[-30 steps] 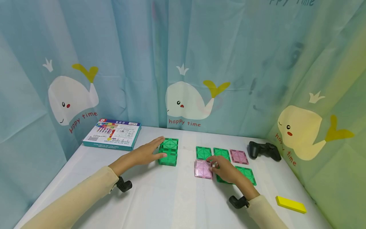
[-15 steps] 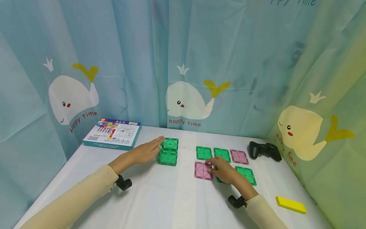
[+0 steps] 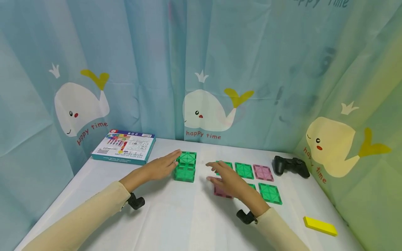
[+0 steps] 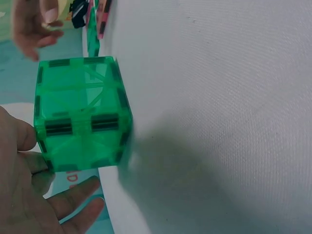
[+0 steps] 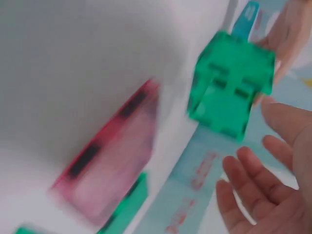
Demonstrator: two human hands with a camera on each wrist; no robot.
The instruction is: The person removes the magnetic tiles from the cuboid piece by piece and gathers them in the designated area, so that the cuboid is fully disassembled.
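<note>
A see-through green box built of magnetic tiles point(image 3: 184, 171) stands on the white table, left of the flat tiles. My left hand point(image 3: 158, 167) rests along its left side, fingers extended; in the left wrist view, thumb and fingers touch the box's point(image 4: 80, 97) edge without curling round it. Over the front-left pink magnetic tile point(image 3: 221, 191) hovers my right hand point(image 3: 230, 182), its fingers spread and holding nothing. That hand partly covers the pink tile and nearby green ones. The right wrist view shows the same pink tile point(image 5: 114, 153), blurred, below the empty right palm point(image 5: 273, 190).
Flat green tiles point(image 3: 244, 170) and another pink tile point(image 3: 263, 173) lie to the right, with a black game controller point(image 3: 291, 166) behind. A yellow block point(image 3: 320, 226) lies front right. At back left is a flat printed box point(image 3: 125, 147); curtains point(image 3: 150, 69) border the table.
My right hand has let go of the front-left pink tile, which lies flat now, and has moved left with its fingers opening. My left hand stays at the green box.
</note>
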